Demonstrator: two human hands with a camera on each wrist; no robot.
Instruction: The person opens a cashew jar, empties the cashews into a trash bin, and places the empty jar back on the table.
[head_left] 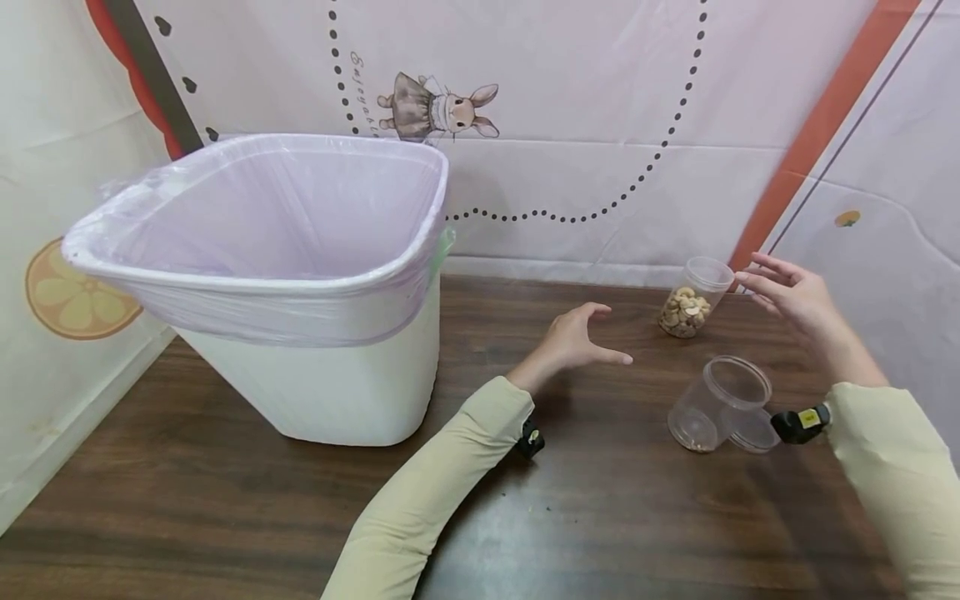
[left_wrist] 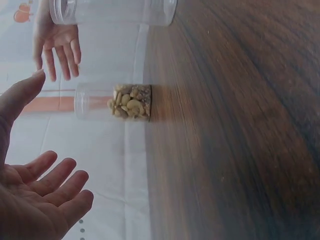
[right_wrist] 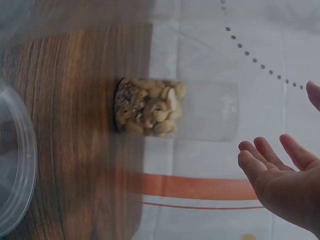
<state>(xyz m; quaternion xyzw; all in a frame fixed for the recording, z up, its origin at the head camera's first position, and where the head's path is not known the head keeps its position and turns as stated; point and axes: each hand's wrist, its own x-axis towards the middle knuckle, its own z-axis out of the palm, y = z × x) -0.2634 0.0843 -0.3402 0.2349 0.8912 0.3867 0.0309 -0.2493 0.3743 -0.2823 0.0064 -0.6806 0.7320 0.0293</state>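
Note:
A clear plastic jar of nuts [head_left: 684,312], cashews among them, stands upright toward the back right of the table. Its top has no lid on. My right hand [head_left: 798,300] hovers just right of the jar's rim, fingers extended and holding nothing. To the jar's left, my left hand [head_left: 573,337] is spread with thumb and fingers wide apart, also holding nothing. Nearer to me stands a second clear jar [head_left: 693,408], with only a few crumbs at its bottom. A clear round lid [head_left: 756,433] lies beside it on the right.
A large white bin [head_left: 360,383] with a thin purple liner [head_left: 300,317] stands on the left of the table. Small dark crumbs [head_left: 530,508] lie on the wooden table [head_left: 600,542]. A printed cloth [head_left: 570,100] hangs behind.

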